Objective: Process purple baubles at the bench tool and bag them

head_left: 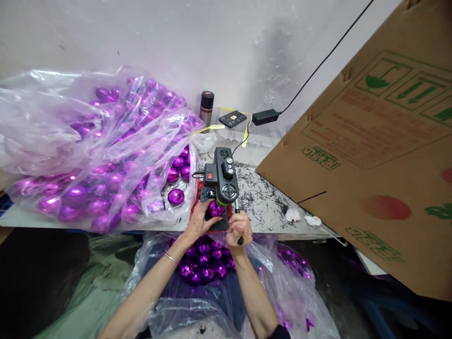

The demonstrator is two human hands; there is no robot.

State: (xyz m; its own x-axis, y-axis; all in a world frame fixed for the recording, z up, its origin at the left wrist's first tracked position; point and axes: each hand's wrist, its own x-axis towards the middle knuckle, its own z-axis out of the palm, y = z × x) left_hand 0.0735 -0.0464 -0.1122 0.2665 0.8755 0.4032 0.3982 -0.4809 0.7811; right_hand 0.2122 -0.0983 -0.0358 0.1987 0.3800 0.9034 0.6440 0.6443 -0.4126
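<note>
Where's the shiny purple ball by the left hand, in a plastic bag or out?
Out. The left hand has its thumb and fingers around the purple ball at the black machine, with no plastic over it.

Purple ball under black machine

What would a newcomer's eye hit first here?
Probably the shiny purple balls, heaped in a clear plastic bag on the left. Next, the big cardboard box tilted across the right side. Then, at centre, a black machine, with the left hand around one ball at its near end and the right hand gripping its handle.
</note>
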